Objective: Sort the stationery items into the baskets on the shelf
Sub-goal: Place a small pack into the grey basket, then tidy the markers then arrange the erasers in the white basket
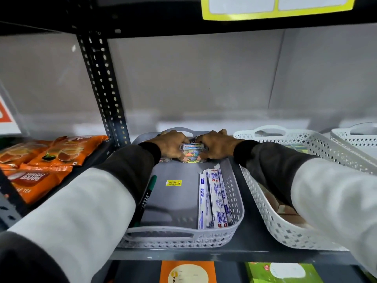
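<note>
A grey basket [237,203] stands on the shelf in front of me. At its far end my left hand [173,145] and my right hand [216,146] both grip a small clear box of coloured paper clips [191,153], held between them just above the basket floor. Long white pen packets [214,199] lie along the basket's right wall. A green-capped black marker [145,198] lies along its left side, partly under my left sleeve. A yellow price sticker [173,182] is stuck on the basket floor.
A white basket [271,217] sits right of the grey one, with brown items under my right sleeve. Another white basket [355,137] is at the far right. Orange tea packets [40,160] lie beyond the black upright [106,88] on the left.
</note>
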